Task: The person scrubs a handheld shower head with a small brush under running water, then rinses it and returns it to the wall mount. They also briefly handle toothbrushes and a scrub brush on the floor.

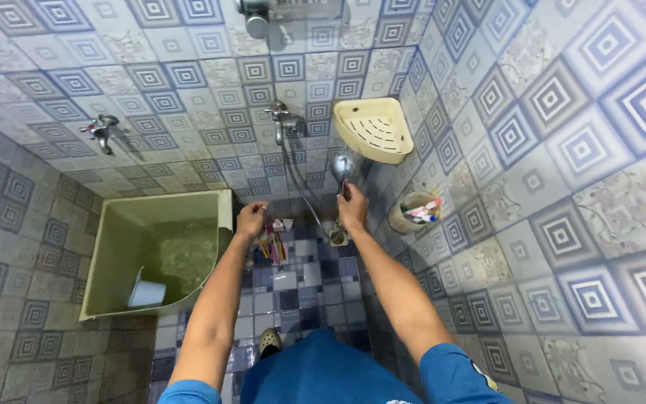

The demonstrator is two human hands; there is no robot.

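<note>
A person in blue clothing looks down into a small tiled bathroom, both bare arms stretched forward. The right hand [352, 209] is closed around the handle of a chrome hand shower [342, 168], holding it up near the far right corner, its round head just below a cream corner shelf [374, 129] fixed where the two walls meet. A thin hose [302, 187] runs from the shower up to a wall tap [284, 122] on the far wall. The left hand [251, 220] is curled loosely; whether it grips anything cannot be told. It sits just beside the near right corner of a pale green water tank [121, 247], above a cluster of small colourful bottles [272, 245] on the checked floor at the foot of the far wall. A white scoop [146, 293] lies inside the tank. A second tap [101, 130] is mounted on the far wall above the tank. On the right wall, a round holder [415, 212] carries toothbrushes and tubes.
</note>
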